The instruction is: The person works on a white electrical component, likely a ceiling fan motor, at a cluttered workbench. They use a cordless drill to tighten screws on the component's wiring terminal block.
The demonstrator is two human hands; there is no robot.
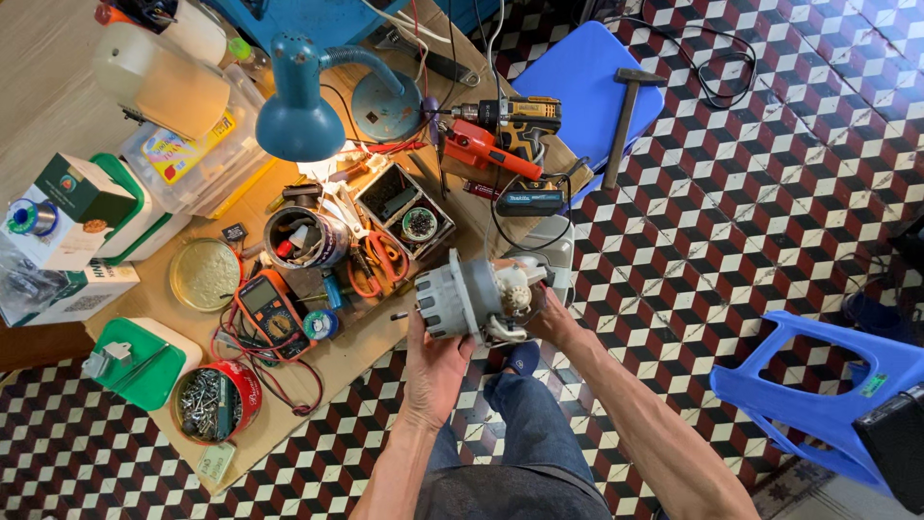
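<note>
Over the near edge of the cardboard-topped bench (pixel 375 351) I hold a grey motor housing (pixel 462 300) between both hands: my left hand (pixel 435 361) cups it from below with fingers curled round its ribbed end, my right hand (pixel 551 318) grips the far end (fingertips hidden behind it). Open tiled floor (pixel 731 231) lies to my right, up to the blue stool (pixel 828 395). A white-and-green carton (pixel 72 212) sits at the bench's left side, near a yellow-labelled clear box (pixel 197 154).

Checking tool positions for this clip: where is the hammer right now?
In the head view the hammer lies at upper right on the blue stool, its head toward the tiled floor, just right of the cordless drill and away from both hands.
</note>
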